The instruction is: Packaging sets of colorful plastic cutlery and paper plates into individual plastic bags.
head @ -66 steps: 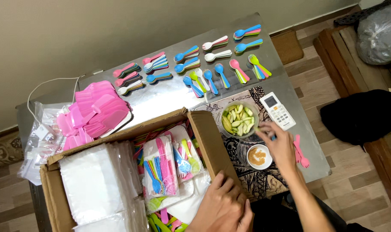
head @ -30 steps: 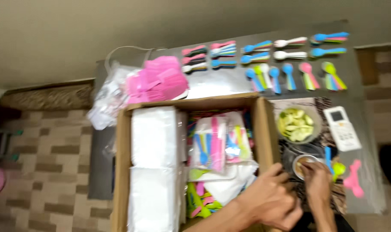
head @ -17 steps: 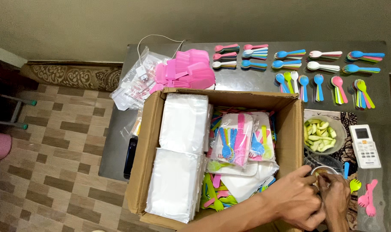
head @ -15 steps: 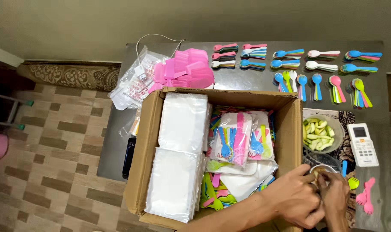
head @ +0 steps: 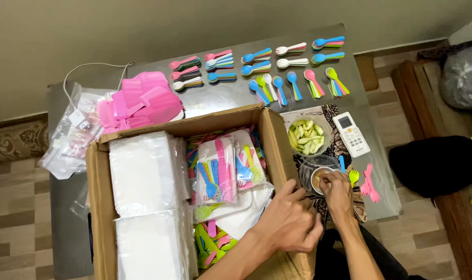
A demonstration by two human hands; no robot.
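Note:
My left hand (head: pixel 290 223) lies on the near right wall of an open cardboard box (head: pixel 274 136), its fingers curled with nothing visible in them. My right hand (head: pixel 335 189) is just right of it, fingertips pinched together at the rim of a small bowl of brown sauce (head: pixel 317 179). Whether those fingers hold anything is hidden. A bowl of green fruit slices (head: pixel 306 137) stands behind the sauce bowl. The box holds white packets (head: pixel 145 171) on its left and bags of coloured plastic forks and spoons (head: pixel 220 168) on its right.
Rows of coloured spoons (head: pixel 277 67) lie across the far side of the grey table (head: pixel 220 98). A pile of pink cutlery (head: pixel 140 101) and clear bags (head: pixel 70 137) sit far left. A white remote (head: pixel 351 134) and loose pink forks (head: pixel 369 181) lie at the right. A dark cloth (head: pixel 438 163) is beyond the table.
The view has swung to the right. My right hand came from the fruit bowl to the sauce bowl and stays there. My left hand now sits slightly apart on the box wall.

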